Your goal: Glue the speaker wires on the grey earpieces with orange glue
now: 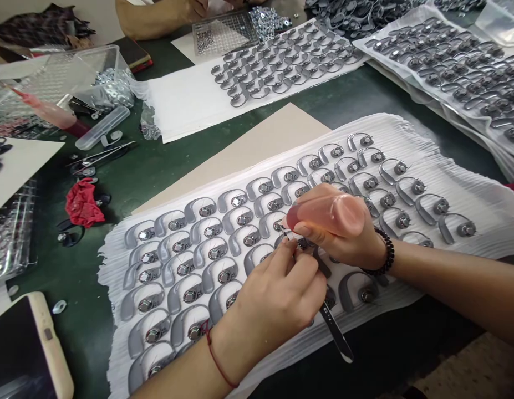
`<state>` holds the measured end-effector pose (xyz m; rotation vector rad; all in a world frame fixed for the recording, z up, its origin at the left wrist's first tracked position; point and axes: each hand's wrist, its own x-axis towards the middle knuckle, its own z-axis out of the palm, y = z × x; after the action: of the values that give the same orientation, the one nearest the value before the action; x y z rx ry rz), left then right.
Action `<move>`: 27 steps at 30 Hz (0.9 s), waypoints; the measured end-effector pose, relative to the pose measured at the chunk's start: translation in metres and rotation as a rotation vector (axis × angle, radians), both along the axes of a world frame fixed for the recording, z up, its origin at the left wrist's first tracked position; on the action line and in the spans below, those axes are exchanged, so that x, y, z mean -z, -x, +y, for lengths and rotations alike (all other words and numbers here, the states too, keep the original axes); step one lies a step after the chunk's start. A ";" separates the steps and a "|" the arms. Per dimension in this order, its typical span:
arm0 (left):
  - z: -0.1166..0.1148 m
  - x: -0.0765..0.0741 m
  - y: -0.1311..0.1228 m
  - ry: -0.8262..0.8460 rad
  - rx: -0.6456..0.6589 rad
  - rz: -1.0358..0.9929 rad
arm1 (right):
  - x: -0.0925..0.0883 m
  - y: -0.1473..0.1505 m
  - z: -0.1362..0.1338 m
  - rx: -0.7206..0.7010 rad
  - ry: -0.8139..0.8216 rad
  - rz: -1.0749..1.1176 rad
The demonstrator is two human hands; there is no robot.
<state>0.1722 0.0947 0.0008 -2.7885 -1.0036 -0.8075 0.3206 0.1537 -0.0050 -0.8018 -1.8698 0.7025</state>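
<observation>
My right hand (359, 246) is closed around a soft squeeze bottle (335, 213) of pinkish-red liquid, tilted with its nozzle down and to the left. A pair of dark tweezers (336, 334) is pinched in my left hand (277, 291); its rear end sticks out below the palm. Both hands meet over one of the grey hook-shaped plastic pieces (253, 259), where fingers partly hide the nozzle and tweezer tips. Rows of these pieces, each with a round metal part and thin wires, lie on a stack of white sheets (468, 183).
Further sheets of hook pieces lie at the back (186, 105) and right (443, 72). To the left are another red-liquid bottle (52, 113), a clear bin (102, 66), a red cloth (84, 204) and a phone (24, 349). Across the table shows another person's arm (157, 19).
</observation>
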 end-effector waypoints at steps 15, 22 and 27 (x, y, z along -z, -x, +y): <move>0.026 -0.021 0.029 0.478 -0.400 -0.430 | 0.001 -0.004 0.002 0.021 0.000 -0.002; 0.025 -0.020 0.028 0.439 -0.406 -0.406 | -0.001 -0.006 0.001 0.028 -0.032 -0.051; 0.026 -0.019 0.027 0.440 -0.410 -0.398 | -0.002 -0.006 0.001 0.023 -0.026 -0.048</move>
<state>0.1449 0.1203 0.0198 -2.6221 -1.9523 -1.2231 0.3270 0.1545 -0.0035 -0.8289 -1.9060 0.6479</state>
